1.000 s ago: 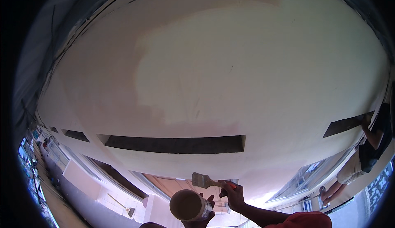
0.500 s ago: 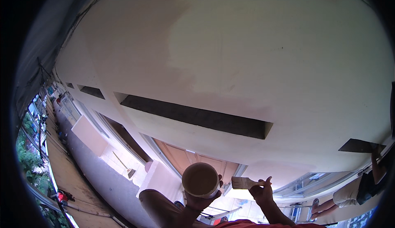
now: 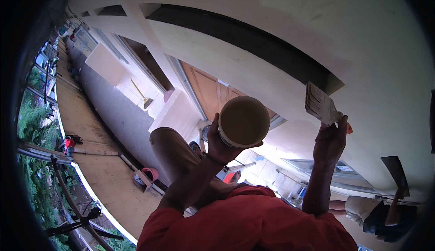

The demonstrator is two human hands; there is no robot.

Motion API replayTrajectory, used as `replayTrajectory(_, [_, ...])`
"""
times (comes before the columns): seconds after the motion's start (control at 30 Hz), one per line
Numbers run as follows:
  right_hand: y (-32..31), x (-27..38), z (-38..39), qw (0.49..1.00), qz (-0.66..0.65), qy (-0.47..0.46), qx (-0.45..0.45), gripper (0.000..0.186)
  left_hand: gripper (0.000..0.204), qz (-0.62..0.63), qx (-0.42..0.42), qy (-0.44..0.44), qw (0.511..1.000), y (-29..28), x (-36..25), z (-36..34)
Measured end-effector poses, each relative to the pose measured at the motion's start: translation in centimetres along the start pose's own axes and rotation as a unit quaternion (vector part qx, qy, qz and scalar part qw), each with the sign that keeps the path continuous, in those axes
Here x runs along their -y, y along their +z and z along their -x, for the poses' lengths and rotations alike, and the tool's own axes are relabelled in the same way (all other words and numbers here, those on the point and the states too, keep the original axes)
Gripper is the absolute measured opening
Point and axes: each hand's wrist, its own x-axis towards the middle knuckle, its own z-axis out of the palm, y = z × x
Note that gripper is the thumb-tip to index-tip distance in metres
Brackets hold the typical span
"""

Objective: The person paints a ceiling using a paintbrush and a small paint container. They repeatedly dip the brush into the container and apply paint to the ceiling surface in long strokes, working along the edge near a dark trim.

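Observation:
My left hand (image 3: pixel 223 146) is wrapped round the side of a round paint tub (image 3: pixel 245 123), whose open mouth shows a pale brownish inside; how full it is I cannot tell. A wide flat paintbrush (image 3: pixel 320 102) is gripped by its handle in my right hand (image 3: pixel 330 143), raised to the right of the tub. Its pale, paint-caked bristles point up and left. In the picture the brush tip overlaps the right end of a long dark slot (image 3: pixel 240 36) in the pale wall (image 3: pixel 290 2); whether it touches there I cannot tell.
At the lower right another person (image 3: pixel 385 212) reaches toward a smaller dark slot (image 3: pixel 395 172). Below me are a wooden door (image 3: pixel 199 81), a broom (image 3: pixel 139 95), a pink half-wall (image 3: pixel 179 110) and a grey walkway (image 3: pixel 108 86). A pink bucket (image 3: pixel 150 174) stands on the brown ledge (image 3: pixel 102 165).
The view has tipped downward, bringing my red shirt into sight. In the picture, tub and brush appear higher; the brush has moved right and turned from level to pointing up-left.

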Motion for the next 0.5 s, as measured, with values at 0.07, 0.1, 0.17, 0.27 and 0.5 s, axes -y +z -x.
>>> replayTrajectory(0.07, [2.2, 0.4, 0.3, 0.992, 0.103, -0.062, 0.034, 0.020, 0.083, 0.062, 0.020, 0.010, 0.998, -0.1, 0.1, -0.1])
replayTrajectory(0.1, [3.1, 0.5, 0.7, 0.983, 0.128, -0.105, 0.082, 0.020, 0.082, 0.155, 0.034, 0.007, 0.987, 0.1, -0.1, -0.1])
replayTrajectory(0.17, [5.2, 0.0, 1.3, 0.935, 0.233, -0.226, 0.146, 0.023, 0.075, 0.200, 0.008, -0.011, 0.980, -0.7, 0.5, 0.0])
replayTrajectory(0.27, [8.0, 0.0, 2.2, 0.860, 0.326, -0.274, 0.281, 0.036, 0.073, 0.342, -0.008, -0.052, 0.938, -1.3, 1.1, -0.1])
replayTrajectory(0.5, [10.4, -3.0, 1.4, 0.781, 0.459, -0.226, 0.359, 0.030, 0.072, 0.462, 0.002, -0.062, 0.884, -1.6, 1.1, -0.4])
